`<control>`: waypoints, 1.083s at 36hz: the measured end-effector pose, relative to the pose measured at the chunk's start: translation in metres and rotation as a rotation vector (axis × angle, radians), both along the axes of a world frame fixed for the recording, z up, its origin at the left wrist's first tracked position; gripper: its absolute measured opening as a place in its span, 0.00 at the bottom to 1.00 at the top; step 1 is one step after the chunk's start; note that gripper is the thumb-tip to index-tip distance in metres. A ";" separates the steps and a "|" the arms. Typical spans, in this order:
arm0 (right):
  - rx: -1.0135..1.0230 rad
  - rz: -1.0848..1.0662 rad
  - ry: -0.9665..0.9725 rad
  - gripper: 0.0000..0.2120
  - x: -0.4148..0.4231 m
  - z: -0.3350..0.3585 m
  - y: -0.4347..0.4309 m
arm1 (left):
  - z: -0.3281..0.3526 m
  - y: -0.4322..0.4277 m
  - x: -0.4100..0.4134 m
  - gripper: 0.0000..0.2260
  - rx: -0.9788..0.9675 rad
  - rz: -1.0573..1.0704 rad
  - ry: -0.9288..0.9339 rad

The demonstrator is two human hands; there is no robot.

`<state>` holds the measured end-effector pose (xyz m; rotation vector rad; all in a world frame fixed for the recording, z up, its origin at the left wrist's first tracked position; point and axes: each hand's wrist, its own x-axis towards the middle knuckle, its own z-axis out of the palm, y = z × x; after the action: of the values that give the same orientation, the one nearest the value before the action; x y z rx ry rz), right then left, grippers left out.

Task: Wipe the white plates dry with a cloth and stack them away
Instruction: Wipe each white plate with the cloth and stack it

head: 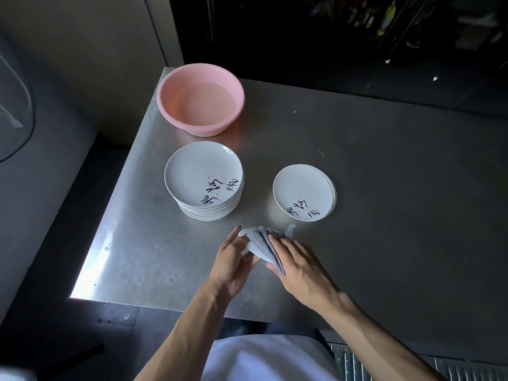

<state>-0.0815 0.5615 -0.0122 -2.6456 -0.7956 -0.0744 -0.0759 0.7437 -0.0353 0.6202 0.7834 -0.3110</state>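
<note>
A white plate (246,241) stands on edge between my hands above the steel table, mostly covered by a grey cloth (268,247). My left hand (232,259) grips the plate's left side. My right hand (298,266) presses the cloth against the plate's other face. Further back on the left is a tall stack of white plates (204,179) with black and pink writing. To its right lies a short stack of the same plates (304,192).
A pink basin (200,98) holding water sits at the table's far left corner. The steel table (384,188) ends at a left edge beside the tall stack and at a near edge below my wrists. Dark shelving stands beyond the table.
</note>
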 end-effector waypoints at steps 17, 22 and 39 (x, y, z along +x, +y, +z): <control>0.702 -0.770 0.466 0.15 0.033 0.014 -0.009 | -0.003 -0.001 -0.022 0.14 0.416 -0.359 -0.019; 0.303 -0.477 0.284 0.22 0.029 0.011 -0.007 | 0.004 -0.016 -0.015 0.15 0.432 -0.365 -0.009; 0.349 -0.182 0.239 0.12 0.018 0.027 -0.105 | 0.024 -0.085 0.068 0.17 0.534 -0.098 -0.074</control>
<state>-0.0639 0.4567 0.0153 -2.3311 -0.4183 0.0508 -0.0078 0.6586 -0.0116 1.1676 0.7681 -0.1636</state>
